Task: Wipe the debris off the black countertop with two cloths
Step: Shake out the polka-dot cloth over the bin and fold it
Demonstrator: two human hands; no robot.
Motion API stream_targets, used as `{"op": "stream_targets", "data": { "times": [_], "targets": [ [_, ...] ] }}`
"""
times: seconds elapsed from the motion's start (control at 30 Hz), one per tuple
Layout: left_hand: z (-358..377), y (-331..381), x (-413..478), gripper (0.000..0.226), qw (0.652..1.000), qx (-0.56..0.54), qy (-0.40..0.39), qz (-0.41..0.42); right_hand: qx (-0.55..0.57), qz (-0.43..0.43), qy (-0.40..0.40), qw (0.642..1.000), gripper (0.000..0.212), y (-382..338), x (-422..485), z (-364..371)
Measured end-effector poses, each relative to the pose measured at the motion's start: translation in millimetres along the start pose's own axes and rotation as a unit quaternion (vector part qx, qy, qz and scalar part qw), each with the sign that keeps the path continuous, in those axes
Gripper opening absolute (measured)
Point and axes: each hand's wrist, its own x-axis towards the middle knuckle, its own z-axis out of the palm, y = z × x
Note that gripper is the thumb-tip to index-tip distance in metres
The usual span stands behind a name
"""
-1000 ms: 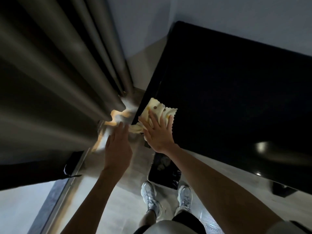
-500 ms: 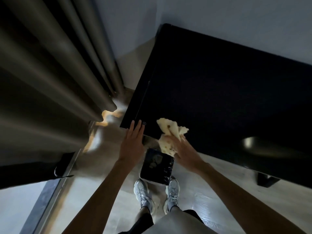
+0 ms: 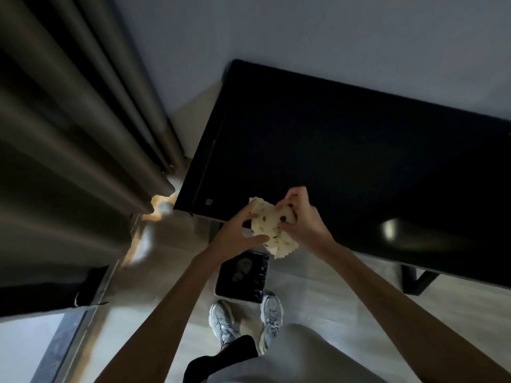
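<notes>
A home room (dim): curtains [image 3: 83,128], wood floor [image 3: 326,286].

Nothing can be read for certain: a small pale round logo [image 3: 209,201] with a tiny line under it stands on the black bench [image 3: 345,161] at its seven o'clock corner, too small to make out.

Dim, wide-angle warped view; glare spot on black countertop [image 3: 345,150].
</notes>
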Motion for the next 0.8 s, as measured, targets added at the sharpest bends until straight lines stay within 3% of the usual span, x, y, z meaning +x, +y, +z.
{"op": "stream_targets", "data": {
  "times": [0.17, 0.27, 0.37, 0.5, 0.6, 0.8],
  "targets": [
    [-0.2, 38.4, -14.3, 0.070, 0.995, 0.052, -0.002, 0.080, 0.030, -0.081, -0.016, 0.996, 0.054, -38.8, -22.6, -42.9],
    [11.3, 61.5, -21.7, 0.040, 0.987, 0.113, 0.026, 0.112, 0.034, -0.116, -0.018, 0.992, 0.052, -49.9, -35.8, -64.7],
    [19.3, 75.2, -26.8, 0.017, 0.981, 0.139, 0.063, 0.124, -0.029, -0.126, 0.001, 0.992, 0.044, -46.4, -50.3, -91.9],
    [25.4, 91.2, -35.6, 0.016, 0.961, 0.194, 0.118, 0.156, -0.183, -0.095, 0.013, 0.978, 0.028, -20.5, -72.2, -127.4],
    [33.1, 106.7, -39.2, 0.011, 0.954, 0.200, 0.139, 0.176, -0.321, -0.072, 0.020, 0.944, 0.015, 4.0, -87.5, -142.1],
    [44.6, 136.2, -43.1, 0.016, 0.971, 0.154, 0.063, 0.174, -0.210, -0.102, 0.101, 0.967, 0.021, 25.4, -110.4, -164.5]
  ]
}}
